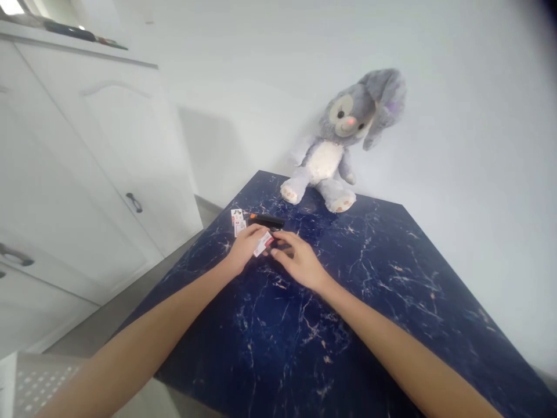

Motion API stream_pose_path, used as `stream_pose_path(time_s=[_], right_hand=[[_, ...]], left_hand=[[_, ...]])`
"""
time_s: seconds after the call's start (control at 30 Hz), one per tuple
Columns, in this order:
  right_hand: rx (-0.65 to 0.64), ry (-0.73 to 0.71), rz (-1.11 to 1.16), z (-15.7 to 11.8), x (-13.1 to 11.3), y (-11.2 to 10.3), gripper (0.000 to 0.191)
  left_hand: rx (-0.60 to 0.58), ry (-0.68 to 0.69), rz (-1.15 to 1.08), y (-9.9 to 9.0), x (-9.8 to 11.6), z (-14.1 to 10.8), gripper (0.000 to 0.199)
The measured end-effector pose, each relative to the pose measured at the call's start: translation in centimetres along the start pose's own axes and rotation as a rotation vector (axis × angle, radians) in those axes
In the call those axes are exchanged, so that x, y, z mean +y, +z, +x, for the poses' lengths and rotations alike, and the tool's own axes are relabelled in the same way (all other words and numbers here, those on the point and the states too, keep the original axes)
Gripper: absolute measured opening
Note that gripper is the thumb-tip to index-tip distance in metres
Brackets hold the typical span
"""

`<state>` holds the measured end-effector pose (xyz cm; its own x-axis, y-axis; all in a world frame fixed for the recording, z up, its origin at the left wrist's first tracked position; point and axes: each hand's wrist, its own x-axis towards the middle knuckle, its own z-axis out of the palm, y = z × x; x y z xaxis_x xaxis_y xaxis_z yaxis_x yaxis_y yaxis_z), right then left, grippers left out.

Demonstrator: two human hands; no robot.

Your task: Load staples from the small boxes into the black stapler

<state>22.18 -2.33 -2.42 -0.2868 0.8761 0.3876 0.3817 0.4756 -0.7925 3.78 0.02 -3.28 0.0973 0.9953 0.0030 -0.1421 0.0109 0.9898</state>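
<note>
My left hand point(246, 249) is closed on a small white card point(262, 244) with a red band, held tilted above the dark blue marbled table point(348, 325). Just to its right is my right hand point(300, 259), its fingers curved and its thumb apart from them, close to the card's red end. I see nothing clearly gripped in it. Behind both hands lies a black oblong object point(268, 220) with an orange end, partly covered by the left hand. Two more printed cards, an upper card point(236, 215) and a lower card point(239, 227), lie beside the left hand.
A grey plush rabbit point(325, 159) sits at the table's back edge against the white wall point(243, 75). White cabinets point(100, 145) with dark handles stand on the left. A white perforated container point(41, 383) is at the lower left, below the left forearm.
</note>
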Motion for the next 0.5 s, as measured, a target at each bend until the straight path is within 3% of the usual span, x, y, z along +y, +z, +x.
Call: stream_pose_path(time_s=[0.13,0.23,0.37,0.5], right_hand=[[0.247,0.090,-0.381,-0.2,3.2,-2.7,0.037],[0.172,0.287,-0.492,-0.7,5.0,-3.6,0.041],[0.071,0.258,-0.590,-1.2,4.6,-2.2,0.045],[0.098,0.240,-0.513,-1.1,3.6,-0.5,0.041]], left_hand=[[-0.021,0.378,0.560,-1.9,0.5,0.7,0.019],[0.043,0.550,0.852,-3.3,0.9,1.5,0.028],[0.202,0.510,0.994,-4.5,0.6,3.2,0.045],[0.130,0.386,0.998,-5.4,-0.2,4.7,0.049]])
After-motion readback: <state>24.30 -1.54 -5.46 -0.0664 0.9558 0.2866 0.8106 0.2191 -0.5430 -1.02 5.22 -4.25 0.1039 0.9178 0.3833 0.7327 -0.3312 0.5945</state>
